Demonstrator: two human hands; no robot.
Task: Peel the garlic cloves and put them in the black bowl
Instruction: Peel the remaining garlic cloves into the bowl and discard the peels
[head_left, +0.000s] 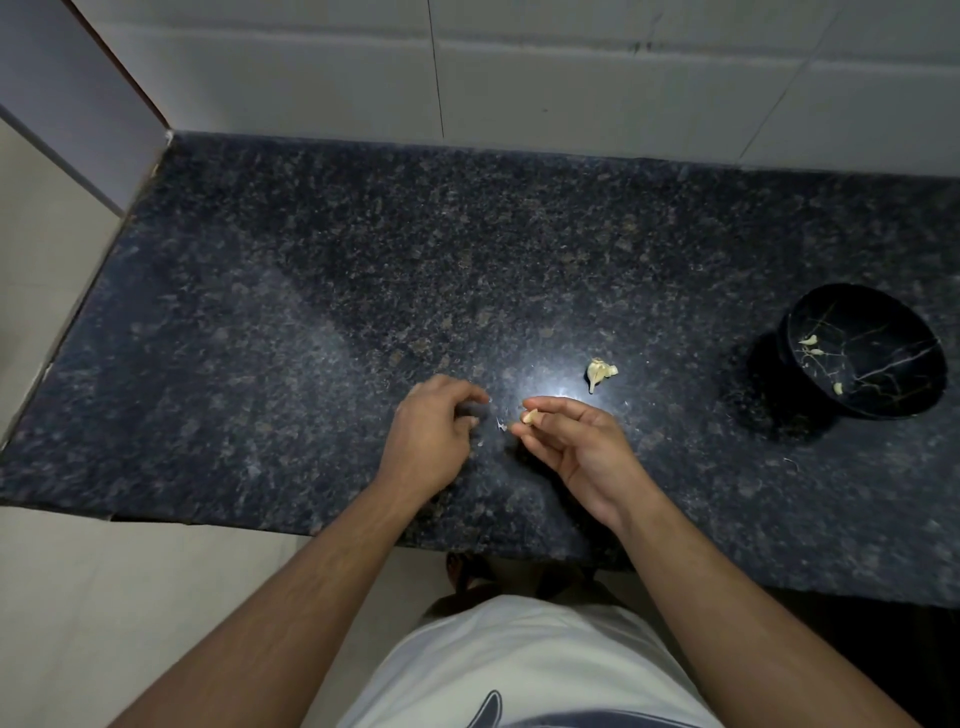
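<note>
Hands (488, 431) low over the dark counter (311, 291), close together but not touching. Right hand (576, 441) pinching one garlic clove (530, 416) at the fingertips, palm turned up. Left hand (431, 426) just beside it, fingers curled down; hard to tell if a bit of skin is held there or nothing at all. One thin scrap of skin (501, 426) seen between the two hands.

Looks like the peeling step: clove looking mostly bare, probably near ready for the bowl. Next move likely needs a last check for skin, then a long reach to the right, and a soft drop so the clove lands inside and not on the rim.

Further out, one garlic clump (601, 372) lying on the counter, past the right hand, still with its skin and stem. Well apart on the far right, one black bowl (883, 395), with three small pale pieces (809, 342) inside, likely peeled cloves. Too small to tell for sure.
</note>
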